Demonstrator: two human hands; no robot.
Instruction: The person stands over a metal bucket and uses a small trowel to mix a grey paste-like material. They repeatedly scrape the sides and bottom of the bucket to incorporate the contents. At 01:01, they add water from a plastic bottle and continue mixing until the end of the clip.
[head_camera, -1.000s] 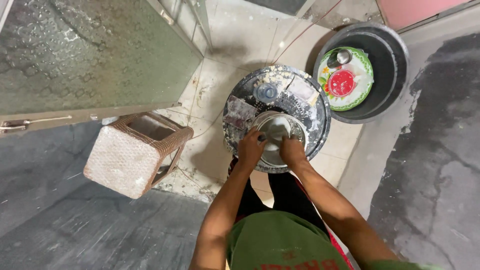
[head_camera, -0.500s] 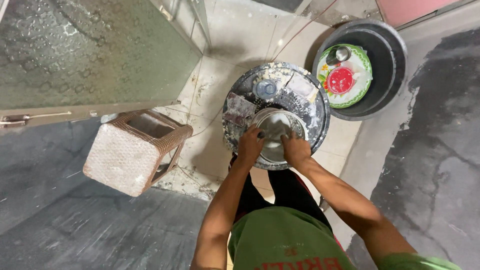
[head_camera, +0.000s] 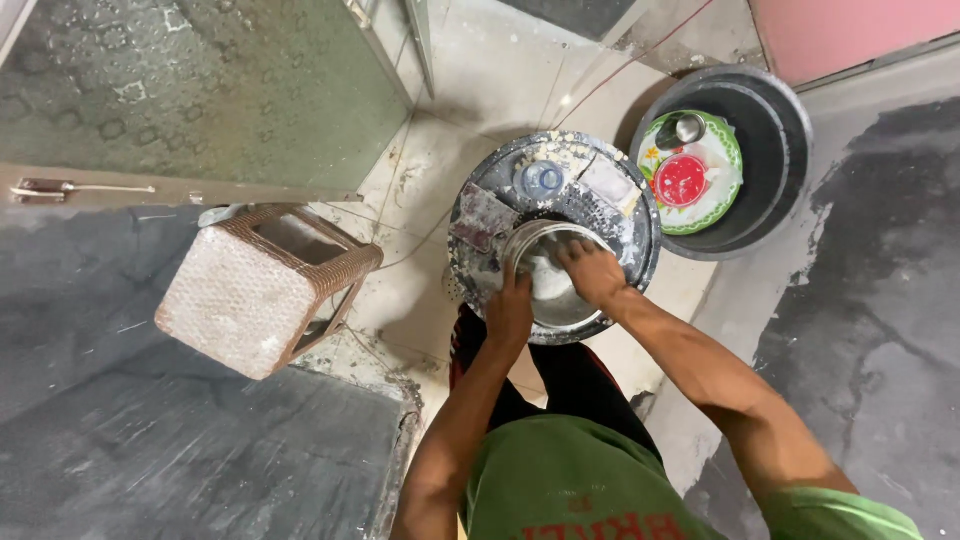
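Note:
A round steel bowl (head_camera: 545, 275) sits tilted in a wide metal basin (head_camera: 640, 215) full of soapy dishes on the tiled floor. My left hand (head_camera: 510, 312) grips the bowl's near rim. My right hand (head_camera: 592, 272) is pressed inside the bowl against its wet surface; whether it holds a scrubber I cannot tell. A clear glass (head_camera: 542, 180) and flat soapy pieces lie in the basin beyond the bowl.
A dark round tub (head_camera: 775, 140) at the upper right holds a green-rimmed plate (head_camera: 722, 160), a red lid and a small steel cup. A wicker stool (head_camera: 255, 290) stands at the left. A wet green door (head_camera: 200, 100) and grey concrete floor surround the tiles.
My right hand has shifted from the bowl's near rim to further inside it. The view has drifted slightly; the left hand keeps its grip.

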